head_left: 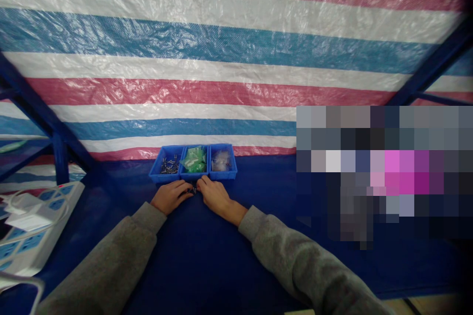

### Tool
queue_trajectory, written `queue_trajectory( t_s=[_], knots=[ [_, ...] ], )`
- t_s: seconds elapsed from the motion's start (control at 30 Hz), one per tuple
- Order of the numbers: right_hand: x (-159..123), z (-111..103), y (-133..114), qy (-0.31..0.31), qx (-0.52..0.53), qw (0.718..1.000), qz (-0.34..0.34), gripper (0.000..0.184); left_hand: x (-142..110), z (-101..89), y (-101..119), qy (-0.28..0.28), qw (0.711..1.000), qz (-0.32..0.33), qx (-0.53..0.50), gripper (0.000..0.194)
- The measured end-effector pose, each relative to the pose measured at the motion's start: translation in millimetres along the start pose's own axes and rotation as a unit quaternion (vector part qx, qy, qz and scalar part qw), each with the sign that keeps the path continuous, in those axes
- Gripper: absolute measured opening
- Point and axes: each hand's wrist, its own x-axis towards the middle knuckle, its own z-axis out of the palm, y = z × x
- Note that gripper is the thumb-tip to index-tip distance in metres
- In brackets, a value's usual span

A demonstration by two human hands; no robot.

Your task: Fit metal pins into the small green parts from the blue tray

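My left hand (170, 196) and my right hand (215, 196) rest on the dark blue table top (207, 251), fingertips meeting over a small dark part (192, 190) that is too small to name. Both hands have their fingers curled in a pinch. Just beyond them stand three small blue bins side by side. The left bin (167, 165) holds dark metal screws, the middle bin (194, 160) holds green plastic pieces, and the right bin (222, 161) holds clear bagged items. Both arms wear grey sleeves.
A striped red, white and blue tarp (221, 59) hangs as a back wall. A white power strip (33, 226) with plugs and cables lies at the left edge. Blue frame bars (55, 133) rise at the left and right. A blurred-out patch covers the right side.
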Motion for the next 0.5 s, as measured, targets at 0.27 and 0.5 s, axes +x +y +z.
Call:
queue_trajectory(
  t_s=[0.27,0.5],
  knots=[
    [-2.7,-1.1,-6.6,0.004,-0.026,0.999,0.024,0.016,0.1,-0.8,1.4,-0.004,1.0,-0.01,0.004,0.024],
    [-3.3,-5.2,-7.2,0.037,0.014,0.999,0.009,0.018,2.0,-1.0,5.4,0.058,0.998,-0.003,-0.019,0.024]
  ],
)
